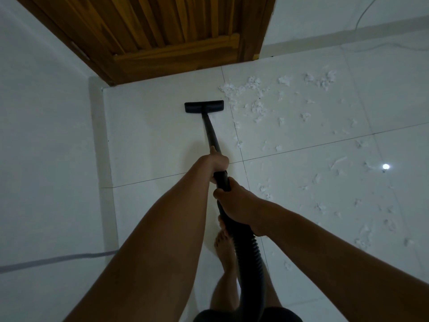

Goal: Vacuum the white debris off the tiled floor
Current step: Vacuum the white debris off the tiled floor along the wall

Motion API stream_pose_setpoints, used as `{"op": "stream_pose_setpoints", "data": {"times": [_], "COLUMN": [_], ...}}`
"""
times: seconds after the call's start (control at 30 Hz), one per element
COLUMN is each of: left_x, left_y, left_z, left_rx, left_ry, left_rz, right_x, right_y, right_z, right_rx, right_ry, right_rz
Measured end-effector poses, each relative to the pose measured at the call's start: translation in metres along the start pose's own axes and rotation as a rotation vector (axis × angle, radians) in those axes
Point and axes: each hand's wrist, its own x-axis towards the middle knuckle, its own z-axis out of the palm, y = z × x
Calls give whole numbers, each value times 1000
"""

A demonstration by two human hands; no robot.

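Observation:
A black vacuum wand [210, 131] runs from my hands down to a flat black floor head [203, 106], which rests on the white tiled floor [151, 140] just left of the debris. White shredded debris [255, 105] is scattered over the tiles to the right of the head, from the door down to the lower right. My left hand [217, 162] grips the wand higher up. My right hand [234, 203] grips the end of the ribbed black hose [246, 247], which hangs down past my legs.
A wooden door [176, 36] with its frame stands at the far end. A white wall [46, 135] with a skirting strip bounds the left side. A grey cable [58, 260] lies along the left wall. My bare foot [224, 247] stands below the hose. A lamp's reflection [385, 166] glints on the tiles.

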Motion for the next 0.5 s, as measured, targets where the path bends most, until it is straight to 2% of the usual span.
{"op": "stream_pose_setpoints", "data": {"times": [0.5], "left_x": [18], "left_y": [18], "left_z": [-7], "left_rx": [30], "left_ry": [10], "left_rz": [13], "right_x": [22], "right_y": [-13], "right_z": [-14], "right_rx": [20], "right_ry": [-18], "right_rz": [27]}}
